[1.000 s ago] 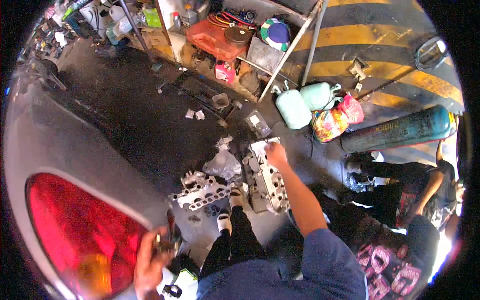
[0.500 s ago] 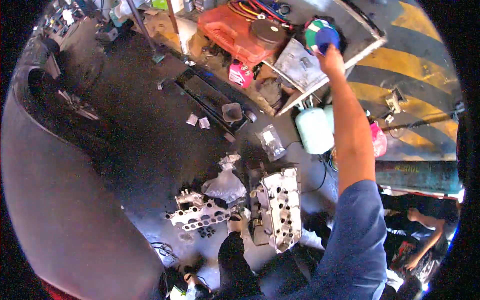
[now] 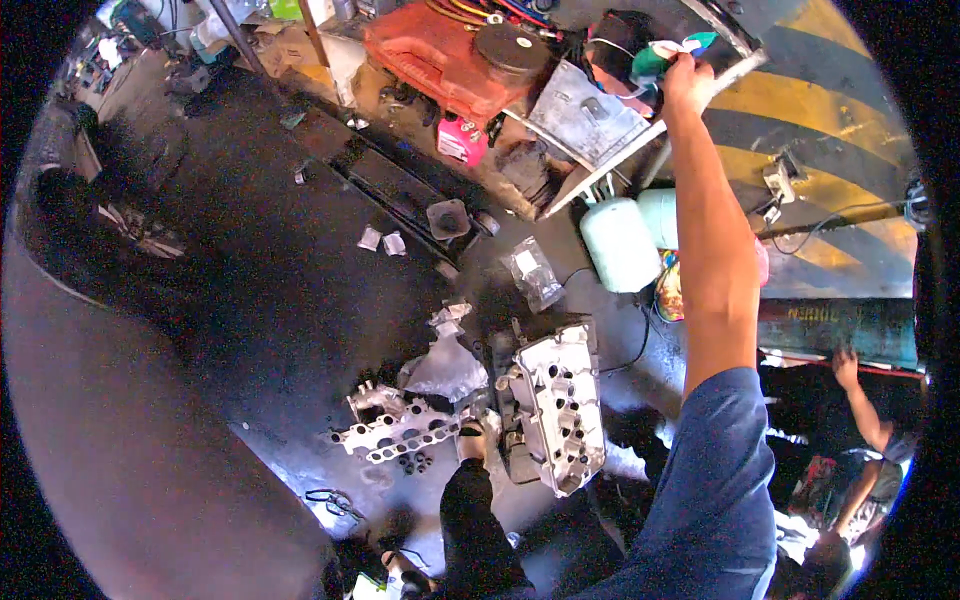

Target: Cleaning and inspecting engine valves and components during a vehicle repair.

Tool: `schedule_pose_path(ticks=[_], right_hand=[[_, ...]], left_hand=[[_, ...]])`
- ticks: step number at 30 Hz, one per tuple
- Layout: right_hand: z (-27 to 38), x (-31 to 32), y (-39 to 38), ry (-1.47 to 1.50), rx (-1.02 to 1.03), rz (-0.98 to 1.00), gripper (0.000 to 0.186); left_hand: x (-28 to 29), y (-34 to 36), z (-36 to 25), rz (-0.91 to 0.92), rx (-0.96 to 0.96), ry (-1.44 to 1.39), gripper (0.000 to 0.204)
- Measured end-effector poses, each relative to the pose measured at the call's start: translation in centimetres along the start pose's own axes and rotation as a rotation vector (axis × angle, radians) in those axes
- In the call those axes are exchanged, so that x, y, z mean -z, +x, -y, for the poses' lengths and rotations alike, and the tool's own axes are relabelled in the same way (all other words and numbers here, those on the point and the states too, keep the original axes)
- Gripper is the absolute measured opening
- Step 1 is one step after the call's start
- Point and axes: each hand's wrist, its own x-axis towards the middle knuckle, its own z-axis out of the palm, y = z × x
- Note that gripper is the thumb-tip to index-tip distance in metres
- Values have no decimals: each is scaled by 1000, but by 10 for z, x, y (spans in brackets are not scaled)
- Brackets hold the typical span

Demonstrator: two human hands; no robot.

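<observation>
My right arm stretches out to the far right. At its end my right hand (image 3: 688, 85) has its fingers closed on a green, white and blue thing (image 3: 655, 60) whose kind I cannot make out. This is just above a pale-edged tray or shelf (image 3: 655, 130), beside a dark, red-lined thing (image 3: 610, 55). Left of the hand lies a flat grey metal box (image 3: 585, 110) on the shelf. My left hand does not show.
A red plastic case (image 3: 440, 70) bears a round black lid (image 3: 510, 55). Pale green gas cylinders (image 3: 620, 245) stand below the shelf. Near my feet lie a metal engine cylinder head (image 3: 565, 410) and an intake manifold (image 3: 400, 435). People work at the lower right (image 3: 865, 430).
My right hand has moved slightly up and right. The thing in it has turned, so it looks flatter, and the dark, red-lined thing beside it now shows.
</observation>
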Motion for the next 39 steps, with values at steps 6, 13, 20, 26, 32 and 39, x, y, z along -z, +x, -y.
schedule_pose_path(ticks=[6,13,20,26,32,39], right_hand=[[28,136,-126,1285,-790,510,42],[67,367,-295,1266,-852,559,48],[209,557,-428,915,-593,872,56],[282,723,-499,148,-574,336,32],[309,811,-566,108,-664,74,24],[305,869,-626,452,-708,-155,33]], left_hand=[[8,-22,11,-4,-67,9,53],[-16,-46,16,30,-687,225,60],[-171,-59,39,468,-878,70,46],[-203,-150,104,990,-902,642,46],[-217,-181,153,1342,-1169,772,40],[-221,-268,201,1607,-1160,1071,43]])
